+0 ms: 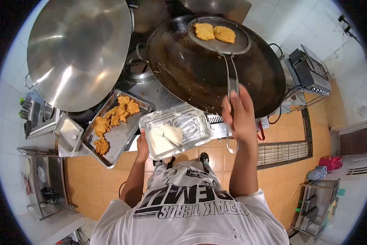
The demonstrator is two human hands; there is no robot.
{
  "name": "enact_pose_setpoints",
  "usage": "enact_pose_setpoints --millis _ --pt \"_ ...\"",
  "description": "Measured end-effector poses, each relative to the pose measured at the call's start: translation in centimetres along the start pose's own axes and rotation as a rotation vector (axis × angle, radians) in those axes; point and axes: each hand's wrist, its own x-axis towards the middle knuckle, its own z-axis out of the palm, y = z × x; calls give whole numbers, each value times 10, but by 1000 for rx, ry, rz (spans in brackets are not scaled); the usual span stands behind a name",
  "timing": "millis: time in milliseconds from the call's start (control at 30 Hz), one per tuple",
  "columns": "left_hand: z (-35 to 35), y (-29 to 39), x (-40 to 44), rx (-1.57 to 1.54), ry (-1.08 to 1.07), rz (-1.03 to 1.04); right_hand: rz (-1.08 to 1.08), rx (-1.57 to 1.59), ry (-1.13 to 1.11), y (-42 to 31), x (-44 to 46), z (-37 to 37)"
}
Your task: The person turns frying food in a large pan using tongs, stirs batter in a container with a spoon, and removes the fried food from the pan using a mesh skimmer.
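My right hand [241,112] is closed round the long handle of a skimmer [233,77]. Its flat round head reaches over the far side of a large dark wok [183,77], and two golden pieces of fried food [214,32] lie on it. Whether the head touches the oil I cannot tell. My left hand [142,148] grips the left edge of a metal tray [195,128] smeared with white batter; its fingers are partly hidden beneath. Inside that tray a spoon [167,136] rests in the batter.
Left of the batter tray, a second tray [122,136] holds several crisp fried pieces [114,116]. A small tray [68,130] with white liquid stands further left. A big shiny wok [79,53] sits at upper left. Shelves [316,204] stand at lower right.
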Motion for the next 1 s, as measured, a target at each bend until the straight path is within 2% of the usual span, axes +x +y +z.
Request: enact_pose_setpoints --millis 33,167,200,300,367,467,500,533,600,700,800,833,867,900,933,1000 --pt "4 1 1 -16 28 17 0 3 -21 0 -10 -1" --pt "4 11 -8 -87 -101 6 -27 58 25 -4 22 16" --pt "6 14 -9 -89 -91 -8 -22 -51 37 -6 12 18" --pt "-4 -31 20 -7 66 83 61 8 33 -4 -24 24" --pt "-3 -22 11 18 24 71 -104 -67 -96 1 0 22" --pt "0 -2 1 48 -4 -12 -35 -71 87 3 2 53" --pt "2 -10 8 218 130 89 -23 -70 122 5 -20 63" --pt "0 -6 10 209 86 67 -7 -70 160 6 -32 69" --pt "-1 -3 5 258 68 33 -103 -100 109 9 -9 62" --pt "-7 -12 11 120 -49 8 -86 -83 105 8 -26 66" --pt "-5 -27 30 211 65 85 19 -81 190 7 -58 75" --pt "-5 -24 19 240 84 76 -7 -68 178 7 -51 71" --pt "-10 -18 15 218 -40 0 -26 -59 168 8 -36 66" --pt "-7 -4 3 129 -66 -11 -57 -53 146 7 -27 64" --pt "-5 -17 8 54 -57 1 -130 -208 75 8 -34 63" --pt "-5 -18 14 14 -22 24 -3 -89 196 14 -57 68"
